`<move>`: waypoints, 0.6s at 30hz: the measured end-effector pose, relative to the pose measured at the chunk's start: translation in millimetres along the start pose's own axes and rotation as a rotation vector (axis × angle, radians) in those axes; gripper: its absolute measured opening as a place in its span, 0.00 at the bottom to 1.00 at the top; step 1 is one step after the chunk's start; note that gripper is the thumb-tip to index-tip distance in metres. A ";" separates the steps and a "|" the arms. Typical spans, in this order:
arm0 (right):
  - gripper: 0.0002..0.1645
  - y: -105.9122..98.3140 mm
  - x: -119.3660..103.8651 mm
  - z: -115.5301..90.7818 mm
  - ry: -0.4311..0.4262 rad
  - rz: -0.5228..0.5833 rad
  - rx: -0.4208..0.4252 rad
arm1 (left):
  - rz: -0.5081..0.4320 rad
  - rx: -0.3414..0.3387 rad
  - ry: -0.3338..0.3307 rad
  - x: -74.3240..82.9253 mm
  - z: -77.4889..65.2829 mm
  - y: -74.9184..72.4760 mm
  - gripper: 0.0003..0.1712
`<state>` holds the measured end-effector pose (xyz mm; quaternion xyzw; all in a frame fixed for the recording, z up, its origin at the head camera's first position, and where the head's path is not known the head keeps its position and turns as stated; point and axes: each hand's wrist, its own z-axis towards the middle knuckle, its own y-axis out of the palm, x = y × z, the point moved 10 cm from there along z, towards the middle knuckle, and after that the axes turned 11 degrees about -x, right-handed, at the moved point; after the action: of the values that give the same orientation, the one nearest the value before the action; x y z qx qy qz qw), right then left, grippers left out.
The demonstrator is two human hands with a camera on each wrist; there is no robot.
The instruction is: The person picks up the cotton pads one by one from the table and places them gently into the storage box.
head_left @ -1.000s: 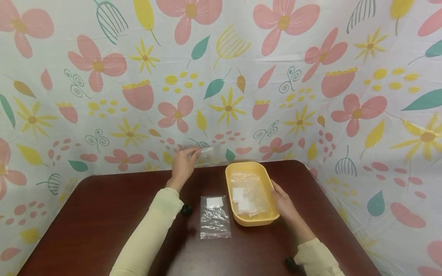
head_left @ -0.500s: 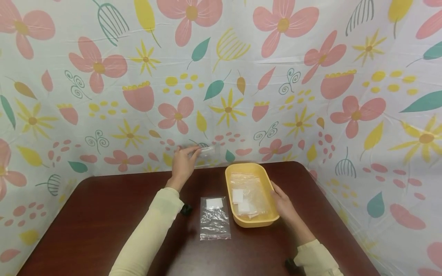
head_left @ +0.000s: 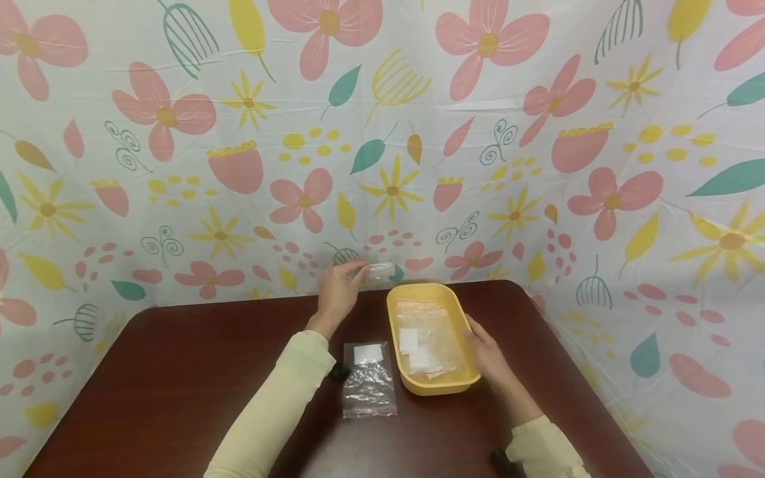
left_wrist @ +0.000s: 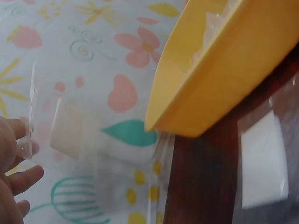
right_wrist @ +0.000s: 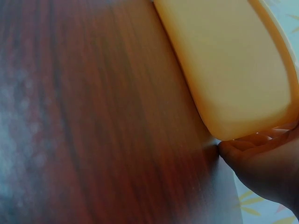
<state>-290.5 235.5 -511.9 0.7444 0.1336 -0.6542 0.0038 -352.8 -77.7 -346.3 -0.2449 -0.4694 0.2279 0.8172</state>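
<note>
My left hand (head_left: 338, 292) pinches a small clear plastic bag (head_left: 380, 270) up near the back edge of the table. In the left wrist view a pale square (left_wrist: 66, 130) shows through that bag. To its right, a yellow plastic tray (head_left: 439, 388) holds several clear bags (head_left: 442, 335) with white squares in them. My right hand (head_left: 491, 355) grips the tray's right side, thumb at the rim; the right wrist view has its fingers tucked at the tray's underside. Between my forearms a larger-looking clear bag (head_left: 369, 385) with a white square lies flat on the table.
The dark red-brown wooden table (head_left: 161, 385) has rounded far corners. A white curtain (head_left: 358, 99) printed with flowers hangs right behind it and along both sides. Black wrist straps (head_left: 339, 373) sit at my cuffs.
My left hand has moved right, carrying the clear bag closer to the tray. My right hand stays on the tray, and the bag on the table lies where it was.
</note>
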 end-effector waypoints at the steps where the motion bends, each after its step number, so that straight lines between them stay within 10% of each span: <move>1: 0.31 0.2 -0.4 -0.4 -0.004 -0.002 0.002 | 0.000 -0.006 0.006 3.0 0.0 4.2 0.13; 18: 0.32 1.2 -4.0 -3.0 -0.020 -0.022 -0.002 | -0.007 -0.093 0.133 57.3 -1.0 55.8 0.12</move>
<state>-287.7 234.1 -507.8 0.7363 0.1423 -0.6615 -0.0015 -333.8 -0.1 -343.5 -0.2954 -0.4249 0.1863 0.8351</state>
